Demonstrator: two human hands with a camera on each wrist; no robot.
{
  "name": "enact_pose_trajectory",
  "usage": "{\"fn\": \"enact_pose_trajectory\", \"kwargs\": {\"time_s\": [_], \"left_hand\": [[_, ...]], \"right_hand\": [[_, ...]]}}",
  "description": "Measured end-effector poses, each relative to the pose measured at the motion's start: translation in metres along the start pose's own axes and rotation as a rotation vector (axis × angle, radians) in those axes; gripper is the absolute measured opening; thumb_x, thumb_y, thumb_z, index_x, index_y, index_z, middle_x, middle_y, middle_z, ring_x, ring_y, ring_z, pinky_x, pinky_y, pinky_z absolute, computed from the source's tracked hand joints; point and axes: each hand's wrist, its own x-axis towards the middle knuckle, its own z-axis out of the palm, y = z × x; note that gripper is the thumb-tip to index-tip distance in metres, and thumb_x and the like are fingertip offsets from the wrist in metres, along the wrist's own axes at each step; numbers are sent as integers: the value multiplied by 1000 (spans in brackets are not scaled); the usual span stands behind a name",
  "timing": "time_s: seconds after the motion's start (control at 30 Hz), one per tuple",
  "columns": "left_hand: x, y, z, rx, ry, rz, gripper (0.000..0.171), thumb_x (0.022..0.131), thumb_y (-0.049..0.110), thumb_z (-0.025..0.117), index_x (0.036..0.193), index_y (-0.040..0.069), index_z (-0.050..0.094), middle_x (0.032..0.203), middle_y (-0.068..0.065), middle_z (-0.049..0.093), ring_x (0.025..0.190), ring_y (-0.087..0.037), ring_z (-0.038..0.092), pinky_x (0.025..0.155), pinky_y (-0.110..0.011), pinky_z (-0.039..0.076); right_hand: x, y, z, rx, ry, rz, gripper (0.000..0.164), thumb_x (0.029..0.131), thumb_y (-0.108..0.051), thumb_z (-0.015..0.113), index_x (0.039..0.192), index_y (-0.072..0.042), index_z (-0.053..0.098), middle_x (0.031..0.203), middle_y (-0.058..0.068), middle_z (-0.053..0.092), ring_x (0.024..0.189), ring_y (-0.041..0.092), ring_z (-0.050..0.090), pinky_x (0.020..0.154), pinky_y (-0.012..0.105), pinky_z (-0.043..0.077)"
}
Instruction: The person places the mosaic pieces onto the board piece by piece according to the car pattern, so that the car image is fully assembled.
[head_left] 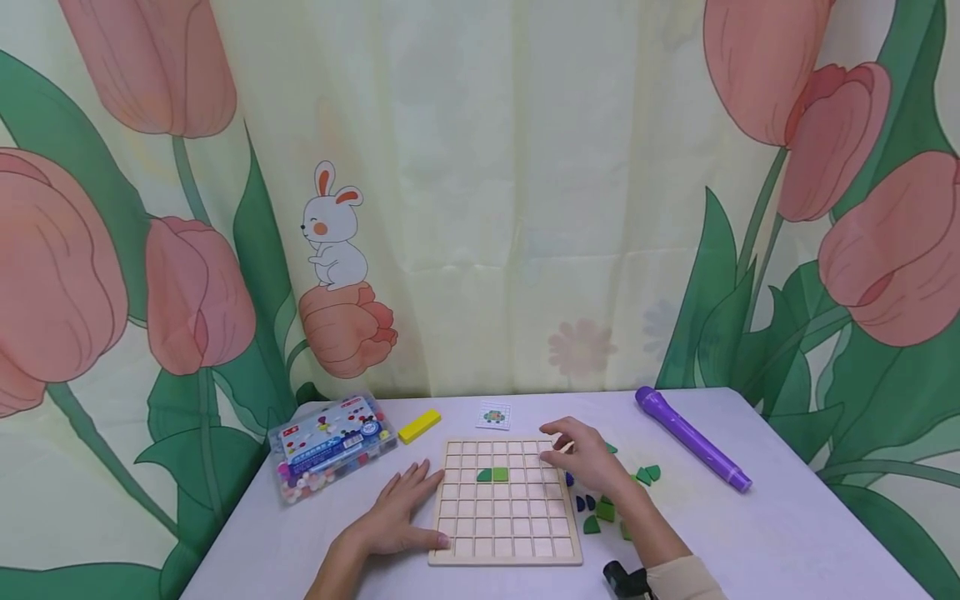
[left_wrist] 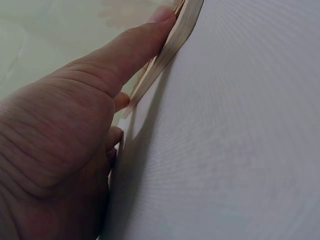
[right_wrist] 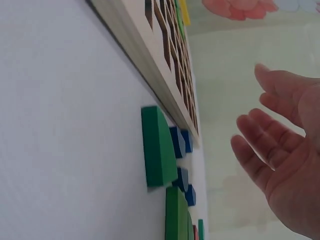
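Observation:
A wooden grid board (head_left: 506,562) lies flat on the table. In its grid sit a dark green rounded piece (head_left: 485,475) and, right beside it, a light green square (head_left: 500,474). My left hand (head_left: 390,517) rests at the board's left edge, its thumb (left_wrist: 145,42) stretched onto the wooden rim and the other fingers extended along the side. Above the board's upper right part hovers my right hand (head_left: 588,458), fingers loosely bent and holding nothing. Beside the right rim lie a green curved block (right_wrist: 159,147) and small dark blue blocks (right_wrist: 177,142).
More green blocks (head_left: 606,510) are scattered under and around the right forearm. A pattern card (head_left: 494,416) and a yellow bar (head_left: 420,426) lie behind the board. A lidded plastic box (head_left: 333,446) stands at left, a purple microphone-shaped stick (head_left: 693,439) at right.

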Motion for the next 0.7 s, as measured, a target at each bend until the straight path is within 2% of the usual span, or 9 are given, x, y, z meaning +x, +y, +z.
{"fn": "enact_pose_trajectory", "kwargs": {"time_s": [0.2,0.4,0.7], "left_hand": [[-1,1,0,0,0,0,109,77,72,78,164,24,34,174,-16,17,162,-41,8,128,-68,1],[-1,2,-1,-4,7,13,109,76,71,79,164,22,35,174,-17,17,162,-42,7,128,-67,0],[0,0,0,-7,3,-11,111,76,73,78,164,23,34,175,-15,16,162,-41,5,129,-66,-1]], "right_hand": [[0,7,-13,-32,64,78,43,94,-19,79,135,-14,67,132,9,68,106,22,64,80,32,57],[0,21,-28,-99,88,148,46,96,-23,77,139,-14,64,136,10,65,115,27,62,87,39,61],[-2,41,-43,-143,101,214,48,96,-25,76,140,-9,63,136,15,64,110,28,61,84,38,61]]}}
